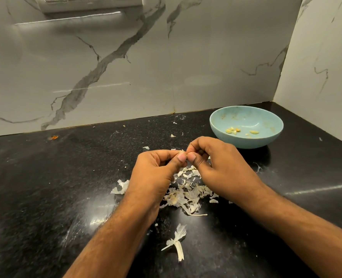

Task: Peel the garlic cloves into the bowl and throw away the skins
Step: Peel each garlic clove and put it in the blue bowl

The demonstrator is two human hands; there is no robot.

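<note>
My left hand (156, 171) and my right hand (218, 163) meet above the black counter, thumbs side by side. Between the fingertips they pinch a small garlic clove (181, 151), mostly hidden, with a bit of pale skin showing. Under and between the hands lies a heap of white garlic skins (186, 194). A light blue bowl (274, 137) stands to the back right, beyond my right hand, holding several peeled yellowish cloves (234, 130).
The black speckled counter (66, 177) runs to a marble wall (126, 67) at the back and another on the right. A larger skin piece with a stem (177, 242) lies near the front. Another skin (122, 187) lies left of my left wrist. Small flakes are scattered about.
</note>
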